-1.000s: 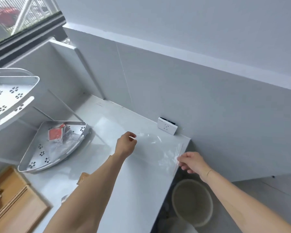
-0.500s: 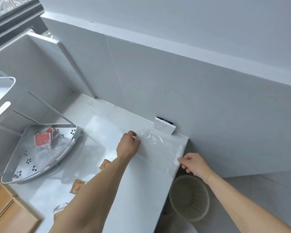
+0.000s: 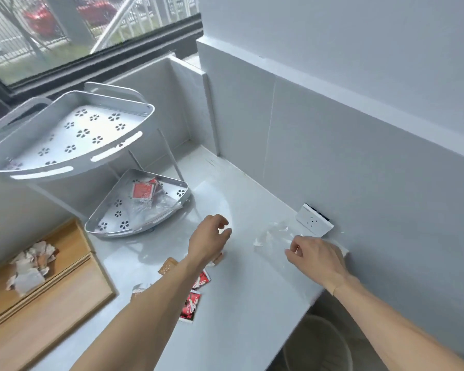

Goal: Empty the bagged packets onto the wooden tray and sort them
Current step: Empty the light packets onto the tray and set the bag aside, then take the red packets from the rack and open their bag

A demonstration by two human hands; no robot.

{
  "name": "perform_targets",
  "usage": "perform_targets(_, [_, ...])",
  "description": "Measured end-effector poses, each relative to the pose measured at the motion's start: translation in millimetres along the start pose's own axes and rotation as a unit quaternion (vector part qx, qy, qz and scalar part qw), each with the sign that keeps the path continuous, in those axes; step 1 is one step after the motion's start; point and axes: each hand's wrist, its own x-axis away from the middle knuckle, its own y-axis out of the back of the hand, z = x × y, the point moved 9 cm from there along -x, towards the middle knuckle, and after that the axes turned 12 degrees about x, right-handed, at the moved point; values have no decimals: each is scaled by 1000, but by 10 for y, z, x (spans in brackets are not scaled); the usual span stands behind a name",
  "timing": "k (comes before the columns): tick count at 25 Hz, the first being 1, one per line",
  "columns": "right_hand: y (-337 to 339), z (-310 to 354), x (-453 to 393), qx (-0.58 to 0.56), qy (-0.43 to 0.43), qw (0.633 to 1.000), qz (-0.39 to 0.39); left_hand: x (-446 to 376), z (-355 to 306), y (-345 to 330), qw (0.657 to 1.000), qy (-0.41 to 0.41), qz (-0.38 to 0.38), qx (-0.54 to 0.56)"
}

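Now, working across from the left, I have the wooden tray at the edge of view with a heap of pale crumpled packets already lying in its far compartment. Next to it stands the two-tier corner rack; its lower shelf holds a second clear bag with red packets inside, not yet emptied.

Further right, loose packets lie on the white counter beside and under my left forearm: a tan one, two red ones and a pale one partly hidden. These are off the tray, so they need gathering.

My left hand has just let go of the clear bag: half a second ago it was closed on the bag's near corner, and now it hovers above the counter with fingers loosely curled around nothing. My right hand has come up from the counter's edge and rests on the bag's right end, fingers bent; I cannot tell if it pinches the film or only presses it flat.

I read the bag, flat on the counter by the wall socket, as empty and set aside. To my mind the scattered packets come next, then the second bag.
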Motion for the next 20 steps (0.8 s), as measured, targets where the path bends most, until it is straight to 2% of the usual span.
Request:
perform_targets(5, [153,1266,-407,37,178,983,-23,338,516,815,996,13,-78,-30])
perform_targets(10, [183,2280,-722,112,283,951,-53,514,991,1492,984,56,-125,-112])
perform_targets(14, [245,2790,-984,139,314,933,-107,412,1069,1793,969,36,-141,-201])
perform_targets(20, [113,3125,-1246,179,337,918,-107,108,1042,1704,963,-13,-131,-237])
